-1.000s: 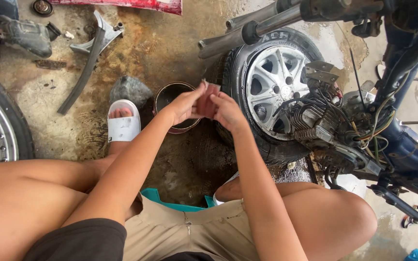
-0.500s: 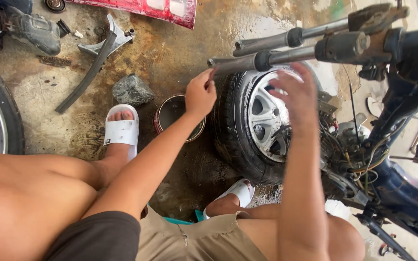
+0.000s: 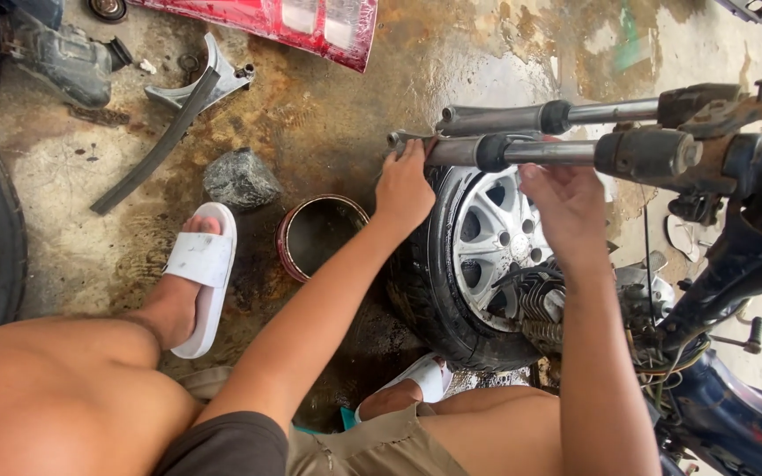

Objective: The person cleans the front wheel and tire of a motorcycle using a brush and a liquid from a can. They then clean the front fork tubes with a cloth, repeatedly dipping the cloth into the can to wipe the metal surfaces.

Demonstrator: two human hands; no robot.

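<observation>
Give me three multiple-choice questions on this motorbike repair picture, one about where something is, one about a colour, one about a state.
1. Where is the round tin?
A. On the floor between the white sandal and the wheel
B. On top of the wheel
C. In the left hand

2. What colour is the panel lying at the top of the view?
A. Green
B. Red
C. Yellow

3. What is the left hand doing?
A. Resting on the knee
B. Dipping into the tin
C. Touching the end of the lower fork tube

Answers:
1. A, the tin sits on the wet floor with the sandal to one side and the tyre to the other.
2. B, the panel is red with pale patches.
3. C, its fingers lie on the tube end, while the right hand is beneath the tube farther along.
</observation>
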